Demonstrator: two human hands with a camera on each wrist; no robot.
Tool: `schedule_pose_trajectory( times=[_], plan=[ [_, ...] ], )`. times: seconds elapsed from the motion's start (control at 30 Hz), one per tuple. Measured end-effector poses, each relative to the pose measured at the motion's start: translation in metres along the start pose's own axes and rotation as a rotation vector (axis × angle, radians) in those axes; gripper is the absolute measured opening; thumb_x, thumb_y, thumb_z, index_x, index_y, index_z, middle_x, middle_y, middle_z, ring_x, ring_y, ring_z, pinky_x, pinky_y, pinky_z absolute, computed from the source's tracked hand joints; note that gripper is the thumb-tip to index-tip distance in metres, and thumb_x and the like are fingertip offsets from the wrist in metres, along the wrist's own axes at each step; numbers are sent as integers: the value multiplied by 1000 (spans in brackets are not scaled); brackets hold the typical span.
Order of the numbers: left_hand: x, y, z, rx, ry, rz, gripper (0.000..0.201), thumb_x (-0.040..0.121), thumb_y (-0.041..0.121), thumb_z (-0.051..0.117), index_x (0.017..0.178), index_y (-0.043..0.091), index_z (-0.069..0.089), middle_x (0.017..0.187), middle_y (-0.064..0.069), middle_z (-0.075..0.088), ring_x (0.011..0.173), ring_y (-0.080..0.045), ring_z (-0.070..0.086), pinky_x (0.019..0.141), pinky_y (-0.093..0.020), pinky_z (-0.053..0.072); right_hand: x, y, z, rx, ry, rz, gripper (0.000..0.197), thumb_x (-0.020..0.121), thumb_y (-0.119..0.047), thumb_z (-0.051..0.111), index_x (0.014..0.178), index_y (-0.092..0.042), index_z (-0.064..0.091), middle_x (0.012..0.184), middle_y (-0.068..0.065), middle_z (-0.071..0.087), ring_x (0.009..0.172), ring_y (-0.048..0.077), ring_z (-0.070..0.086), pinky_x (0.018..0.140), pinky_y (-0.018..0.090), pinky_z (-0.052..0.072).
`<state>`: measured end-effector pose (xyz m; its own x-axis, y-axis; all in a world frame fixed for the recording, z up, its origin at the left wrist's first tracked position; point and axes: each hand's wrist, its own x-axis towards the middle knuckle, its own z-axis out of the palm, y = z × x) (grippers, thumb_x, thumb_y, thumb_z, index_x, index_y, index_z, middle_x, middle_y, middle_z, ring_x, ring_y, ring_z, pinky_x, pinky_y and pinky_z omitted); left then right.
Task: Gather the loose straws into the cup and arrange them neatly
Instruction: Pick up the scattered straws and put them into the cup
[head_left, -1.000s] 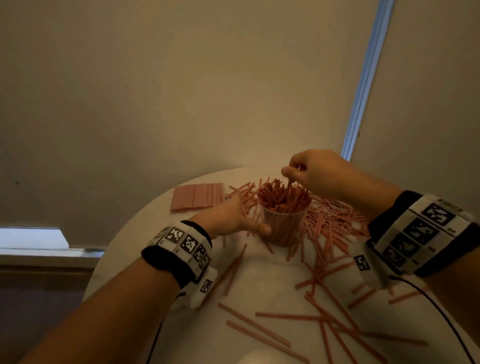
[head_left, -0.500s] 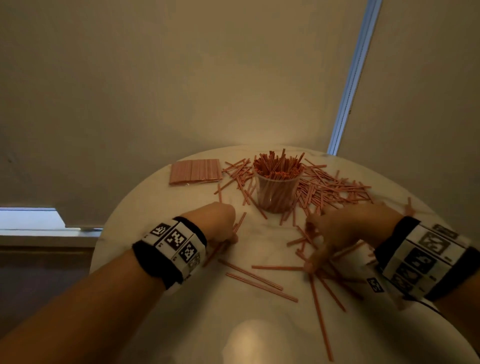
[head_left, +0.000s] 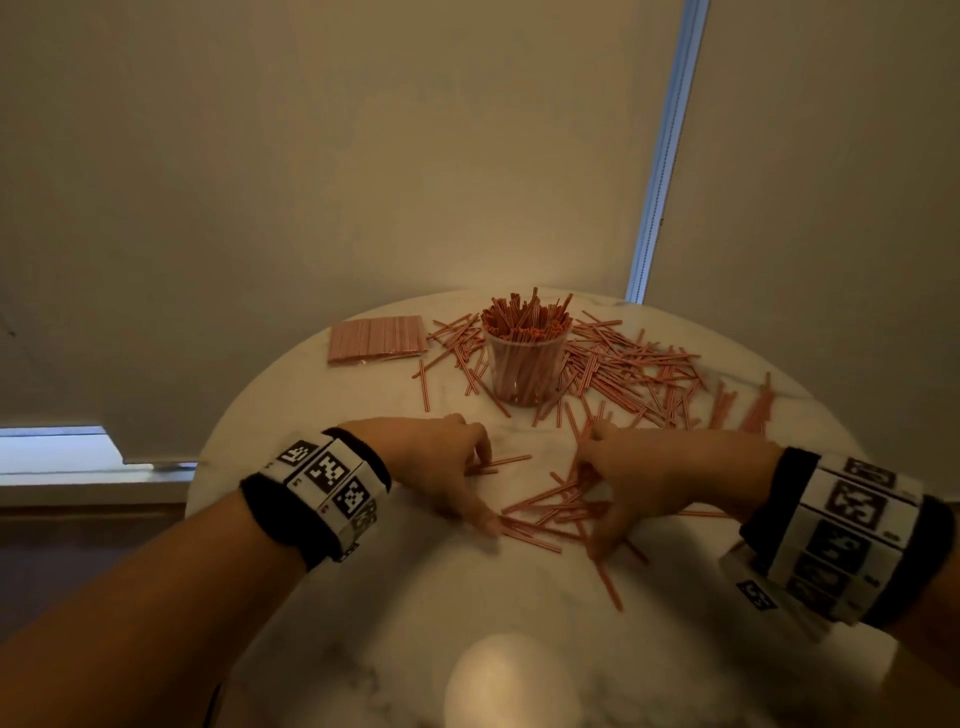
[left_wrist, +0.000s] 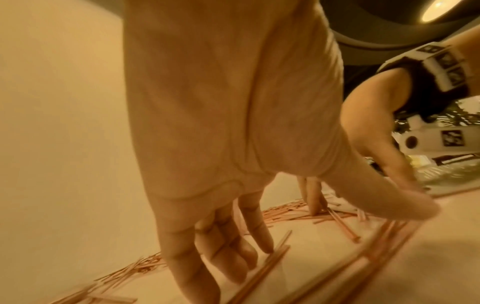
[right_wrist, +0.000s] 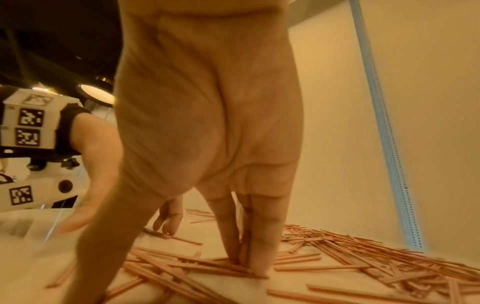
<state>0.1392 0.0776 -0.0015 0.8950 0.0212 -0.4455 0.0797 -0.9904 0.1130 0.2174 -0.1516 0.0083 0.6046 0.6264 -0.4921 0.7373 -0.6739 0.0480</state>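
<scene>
— Head view: where are the straws?
— Most stand in the cup; loose straws lie between left hand and right hand.
— Left wrist view?
— Straight fingers touch straws, gripping nothing.
— Right wrist view?
— Fingers pressed together, tips down on the pile.

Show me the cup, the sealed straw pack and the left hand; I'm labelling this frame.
cup (head_left: 524, 371), head view, clear side wall.
straw pack (head_left: 376, 339), head view, middle of the wrapper.
left hand (head_left: 441, 457), head view, back of the hand.
</scene>
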Motion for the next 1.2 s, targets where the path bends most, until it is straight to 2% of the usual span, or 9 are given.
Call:
schedule_pose_trajectory(
  times=[0.07,0.13,0.2,0.27,0.37,0.53,0.7,0.93,1.2],
  plan=[
    [0,4,5,32,41,56,95,52,80,80,130,34,49,123,8,47,105,-16,54,92,-36,52,-2,0,1,7,108,-69,75,73,-67,71,133,-25,53,123,-4,48,103,15,54,91,33,53],
    [-2,5,7,40,124,119,63,73,61,80,123,29,57,113,8,50,91,-10,53,74,-22,45,-2,-1,2,3,226,-113,52,85,-56,66,125,-25,58,121,-2,54,100,14,56,90,33,54],
    [-6,5,7,37,187,152,37,87,45,75,116,26,63,105,9,54,83,-5,51,65,-16,37,-1,2,3,18,237,-123,58,86,-56,64,134,-26,53,130,0,49,108,16,54,94,35,52],
    [-8,2,8,37,212,163,28,91,39,72,114,24,66,101,9,58,85,-8,55,68,-18,40,-1,7,1,12,144,-100,84,81,-57,69,151,-29,31,149,1,31,129,23,43,106,42,45],
    [-11,1,10,92,245,165,25,92,33,69,114,22,66,97,8,58,87,-13,55,75,-24,43,-3,14,0,-69,35,-39,101,78,-46,75,157,-34,13,159,-1,16,137,28,34,107,45,43],
    [-8,13,12,206,223,103,26,91,22,65,116,16,60,103,-3,60,90,-22,59,79,-36,54,10,11,4,-73,250,-75,50,93,-28,62,139,-28,45,128,-4,48,100,17,56,89,35,55],
    [0,19,9,293,210,56,26,95,19,60,120,12,57,112,-11,60,98,-29,62,87,-42,56,25,11,3,-103,381,-152,17,96,-25,58,113,-25,56,118,-5,47,91,14,52,79,31,52],
    [5,-5,4,304,264,-9,24,96,18,58,120,13,56,111,-10,62,97,-28,62,86,-42,56,43,12,0,-112,438,-223,27,99,-21,54,126,-24,56,123,-5,57,95,12,51,81,25,44],
    [5,-33,-1,186,263,-36,21,102,23,46,119,15,55,116,-8,57,94,-22,56,84,-34,49,54,12,-5,-201,436,-251,29,100,-19,48,128,-19,53,126,4,56,108,22,55,87,32,48]
  ],
)
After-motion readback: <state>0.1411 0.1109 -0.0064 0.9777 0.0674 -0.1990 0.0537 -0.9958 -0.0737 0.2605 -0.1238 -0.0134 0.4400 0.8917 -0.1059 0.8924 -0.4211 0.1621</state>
